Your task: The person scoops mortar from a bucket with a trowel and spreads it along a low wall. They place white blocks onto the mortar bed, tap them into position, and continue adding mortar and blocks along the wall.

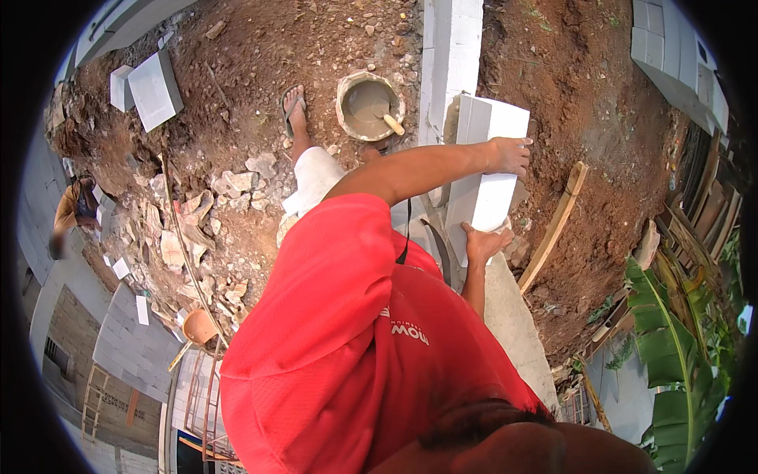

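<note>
We are holding the right edge of a pale block (493, 189) with our left hand (509, 156), fingers curling over it, while our right hand (482, 241) is spreading thumb and fingers wide at the near end; whether it is gripping or merely bracing, we cannot tell. The block is lying between both hands, just beside the white wall (456, 59), and its underside is staying hidden from us. If our hands are pushing unevenly, we are risking a twist out of line; if a finger is slipping underneath, a pinch. The corners are probably running brittle, so a knock could be chipping them. Farther out, the mortar basin (340, 103) is standing between the wall and our sandalled foot (294, 109), a trowel (393, 124) resting in it; a careless step could be tipping it. Beyond the block, a plank (557, 225) is lying across rough soil (572, 87), threatening our footing.
</note>
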Tool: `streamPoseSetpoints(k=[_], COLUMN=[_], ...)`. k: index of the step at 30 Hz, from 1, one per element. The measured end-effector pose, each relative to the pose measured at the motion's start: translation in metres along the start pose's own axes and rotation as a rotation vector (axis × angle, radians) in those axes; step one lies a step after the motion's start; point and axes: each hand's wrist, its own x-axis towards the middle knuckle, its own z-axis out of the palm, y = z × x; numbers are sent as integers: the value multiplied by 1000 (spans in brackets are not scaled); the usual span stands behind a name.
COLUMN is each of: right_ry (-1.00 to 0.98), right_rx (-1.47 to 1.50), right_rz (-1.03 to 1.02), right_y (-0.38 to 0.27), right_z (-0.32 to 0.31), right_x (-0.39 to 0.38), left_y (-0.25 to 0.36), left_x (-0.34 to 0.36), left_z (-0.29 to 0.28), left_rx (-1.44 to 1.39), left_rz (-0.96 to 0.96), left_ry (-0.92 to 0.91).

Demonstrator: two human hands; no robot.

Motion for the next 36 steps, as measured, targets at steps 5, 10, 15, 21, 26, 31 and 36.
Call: streamPoseSetpoints(k=[5, 10, 15, 21, 26, 31, 36], right_ry=[55, 263, 271, -62, -392, -569, -588], right_rx=[-101, -188, -183, 42, 110, 196, 57], right_rz=[-44, -140, -306, -453, -325, -173, -97], right_y=[-50, -118, -209, -328, -394, -456, -507], right_z=[-74, -176, -229, -173, -22, 136, 267], right_x=[15, -6, -54, -70, -46, -32, -7], left_y=[-26, -42, -50, -96, -94, 21, 44], left_x=[-16, -69, -183, -357, -477, -497, -472], left_z=[-58, -166, -223, -191, -32, 182, 227], left_rx=[-21, -90, -230, -385, -446, -2034, -2868], left_rz=[-60, -64, -100, -419, -1182, -1771, -1036], left_ry=[172, 380, 613, 481, 884, 853, 1298])
